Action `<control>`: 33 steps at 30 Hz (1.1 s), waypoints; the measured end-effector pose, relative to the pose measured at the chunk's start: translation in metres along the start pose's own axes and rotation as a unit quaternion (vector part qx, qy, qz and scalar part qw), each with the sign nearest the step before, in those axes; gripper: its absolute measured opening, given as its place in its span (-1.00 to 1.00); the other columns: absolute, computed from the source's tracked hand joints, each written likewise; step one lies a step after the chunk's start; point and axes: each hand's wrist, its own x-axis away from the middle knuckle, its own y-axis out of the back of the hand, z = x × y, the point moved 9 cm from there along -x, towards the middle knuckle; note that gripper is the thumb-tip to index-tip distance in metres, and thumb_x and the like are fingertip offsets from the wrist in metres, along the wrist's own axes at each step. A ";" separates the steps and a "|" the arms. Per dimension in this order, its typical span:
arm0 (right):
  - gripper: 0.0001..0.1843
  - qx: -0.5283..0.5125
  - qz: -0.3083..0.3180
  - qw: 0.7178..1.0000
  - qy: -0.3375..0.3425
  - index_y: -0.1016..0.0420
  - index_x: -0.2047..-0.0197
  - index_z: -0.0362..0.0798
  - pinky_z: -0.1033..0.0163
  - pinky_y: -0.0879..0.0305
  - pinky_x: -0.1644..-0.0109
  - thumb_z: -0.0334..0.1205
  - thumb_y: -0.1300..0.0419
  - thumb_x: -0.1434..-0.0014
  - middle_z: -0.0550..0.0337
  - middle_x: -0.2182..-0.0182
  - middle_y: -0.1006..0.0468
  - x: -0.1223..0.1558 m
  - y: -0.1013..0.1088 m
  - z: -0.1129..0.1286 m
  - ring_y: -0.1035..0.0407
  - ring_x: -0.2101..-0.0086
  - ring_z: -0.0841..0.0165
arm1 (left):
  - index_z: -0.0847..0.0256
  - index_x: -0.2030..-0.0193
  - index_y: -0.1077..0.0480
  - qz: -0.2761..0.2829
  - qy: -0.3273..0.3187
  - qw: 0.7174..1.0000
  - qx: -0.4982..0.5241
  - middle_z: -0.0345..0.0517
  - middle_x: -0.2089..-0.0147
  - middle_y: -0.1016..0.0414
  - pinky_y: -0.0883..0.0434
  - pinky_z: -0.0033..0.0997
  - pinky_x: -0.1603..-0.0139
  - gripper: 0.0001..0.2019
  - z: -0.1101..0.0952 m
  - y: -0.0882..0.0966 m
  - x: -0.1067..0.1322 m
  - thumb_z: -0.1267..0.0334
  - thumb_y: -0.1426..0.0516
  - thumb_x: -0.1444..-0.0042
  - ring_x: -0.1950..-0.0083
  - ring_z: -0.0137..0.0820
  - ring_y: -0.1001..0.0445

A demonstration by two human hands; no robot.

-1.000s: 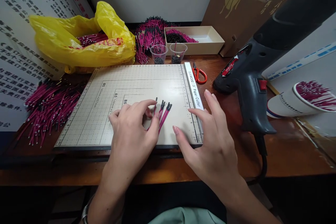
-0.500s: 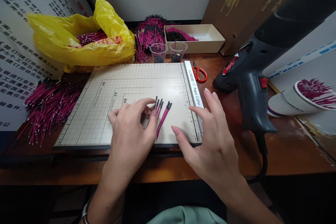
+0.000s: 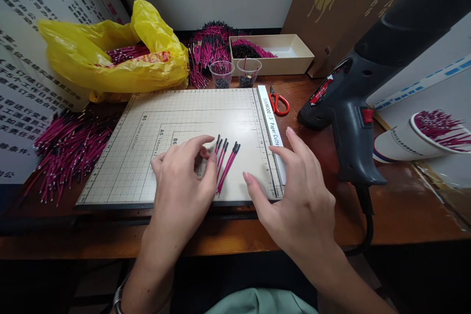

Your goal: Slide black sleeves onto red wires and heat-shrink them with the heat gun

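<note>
Several short magenta wires with black tips (image 3: 225,162) lie side by side on the white paper cutter board (image 3: 154,157). My left hand (image 3: 184,186) rests on the board with bent fingers, its fingertips touching the leftmost wires. My right hand (image 3: 294,196) hovers just right of the wires, fingers spread and holding nothing, its fingertips near the cutter's ruler bar (image 3: 271,125).
A heat gun (image 3: 349,122) stands at the right beside a tipped paper cup of wires (image 3: 423,140). Loose wire piles (image 3: 69,149) lie at the left, a yellow bag (image 3: 110,59), two small plastic cups (image 3: 235,74), a cardboard tray (image 3: 290,54) and red scissors (image 3: 278,102) at the back.
My left fingers nudged the wires, which now lie a little lower and closer together. My right hand dropped slightly toward the board.
</note>
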 end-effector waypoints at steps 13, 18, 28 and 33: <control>-0.45 0.041 -0.004 0.999 -0.033 -0.38 -0.12 -0.17 0.02 -0.44 0.14 0.14 -0.15 -0.32 -0.29 -0.20 -0.50 0.002 0.001 -0.003 -0.51 -0.01 -0.02 | 0.11 -0.04 -0.50 0.003 -0.007 1.000 0.005 -0.12 0.21 -0.60 -0.36 -0.10 0.05 -0.77 -0.002 0.000 0.001 0.24 -0.14 -0.27 0.12 -0.22 -0.54; -0.47 0.041 0.000 0.998 -0.039 -0.37 -0.13 -0.15 0.03 -0.37 0.09 0.12 -0.14 -0.33 -0.26 -0.21 -0.51 0.002 -0.001 -0.004 -0.50 -0.03 0.01 | 0.09 -0.04 -0.50 0.012 0.002 1.000 0.014 -0.14 0.20 -0.61 -0.38 -0.14 0.06 -0.77 0.001 0.000 0.001 0.23 -0.18 -0.26 0.11 -0.23 -0.54; -0.49 0.031 -0.004 0.999 -0.027 -0.36 -0.14 -0.17 0.01 -0.32 -0.03 0.08 -0.14 -0.35 -0.24 -0.17 -0.54 0.001 -0.001 -0.003 -0.50 -0.06 0.02 | 0.15 -0.17 -0.42 0.040 -0.070 0.994 -0.075 -0.06 0.12 -0.61 -0.43 -0.10 0.07 -0.59 -0.016 0.000 0.005 0.18 -0.29 -0.19 0.08 -0.12 -0.54; -0.51 0.018 -0.006 1.000 -0.025 -0.37 -0.13 -0.16 0.00 -0.33 -0.02 0.05 -0.15 -0.34 -0.22 -0.16 -0.55 0.001 0.000 -0.003 -0.50 -0.05 0.02 | 0.21 -0.04 -0.50 0.036 -0.082 0.979 -0.181 0.01 0.16 -0.63 -0.47 -0.12 0.10 -0.77 -0.009 0.012 -0.006 0.30 -0.14 -0.28 0.11 -0.08 -0.58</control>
